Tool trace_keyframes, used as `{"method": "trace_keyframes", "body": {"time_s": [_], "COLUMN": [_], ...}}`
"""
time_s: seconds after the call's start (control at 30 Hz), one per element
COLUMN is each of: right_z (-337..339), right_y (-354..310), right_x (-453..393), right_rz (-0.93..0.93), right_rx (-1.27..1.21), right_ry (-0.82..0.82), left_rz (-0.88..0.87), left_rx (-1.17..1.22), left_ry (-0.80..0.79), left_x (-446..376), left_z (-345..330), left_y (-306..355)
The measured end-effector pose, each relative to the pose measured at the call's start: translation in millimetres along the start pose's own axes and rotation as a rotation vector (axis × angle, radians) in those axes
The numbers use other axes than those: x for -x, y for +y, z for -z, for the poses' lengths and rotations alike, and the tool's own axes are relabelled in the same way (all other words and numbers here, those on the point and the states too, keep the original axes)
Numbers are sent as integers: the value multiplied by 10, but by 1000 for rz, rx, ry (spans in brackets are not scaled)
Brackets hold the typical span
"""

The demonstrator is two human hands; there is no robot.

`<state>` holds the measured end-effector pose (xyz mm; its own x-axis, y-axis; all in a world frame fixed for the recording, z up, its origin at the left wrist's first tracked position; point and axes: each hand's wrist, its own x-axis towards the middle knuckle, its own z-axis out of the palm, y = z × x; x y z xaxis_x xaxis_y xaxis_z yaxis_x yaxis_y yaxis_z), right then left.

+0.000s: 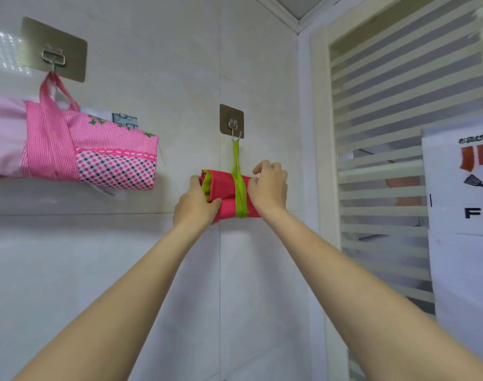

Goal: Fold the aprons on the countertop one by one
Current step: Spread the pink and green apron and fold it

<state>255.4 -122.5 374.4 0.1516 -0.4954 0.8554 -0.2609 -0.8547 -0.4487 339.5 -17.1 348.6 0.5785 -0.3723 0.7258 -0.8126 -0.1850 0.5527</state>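
Tiled wall (152, 257); both hands (196, 200) gripping hooked apron (226, 193)

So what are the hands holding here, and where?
Both grip the folded red apron: left hand its left end, right hand its right end.

Your red apron (226, 192) is folded into a tight bundle with a lime-green strap (239, 185) wrapped round it, hanging off the small wall hook (234, 127). The pink striped apron (70, 149), also bundled, hangs from the bigger hook (53, 57) to the left.
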Motion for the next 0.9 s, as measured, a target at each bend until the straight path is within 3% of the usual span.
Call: {"method": "trace_keyframes", "body": {"time_s": [0.13,0.27,0.57,0.67,0.77,0.83,0.9], "right_z": [-113,-32,172,306,594,878,1248], "right_y": [186,203,120,130,307,495,813], "right_x": [288,238,291,393,655,940,1291], "right_rz": [41,9,8,46,170,173,50], "right_rx": [43,38,75,88,191,310,401], "right_ry": [-181,-193,-267,-276,-426,-668,-931], "left_rz": [-7,-89,-164,-246,-323,-361,-413], "left_rx": [-131,-196,-413,-365,-244,-191,-119], "left_ry": [-45,-64,103,106,-82,-259,-456], "left_x": [10,12,317,491,768,1085,1477], "left_z": [-10,145,334,220,-121,-406,-768], "left_y": [37,35,141,256,394,532,698]}}
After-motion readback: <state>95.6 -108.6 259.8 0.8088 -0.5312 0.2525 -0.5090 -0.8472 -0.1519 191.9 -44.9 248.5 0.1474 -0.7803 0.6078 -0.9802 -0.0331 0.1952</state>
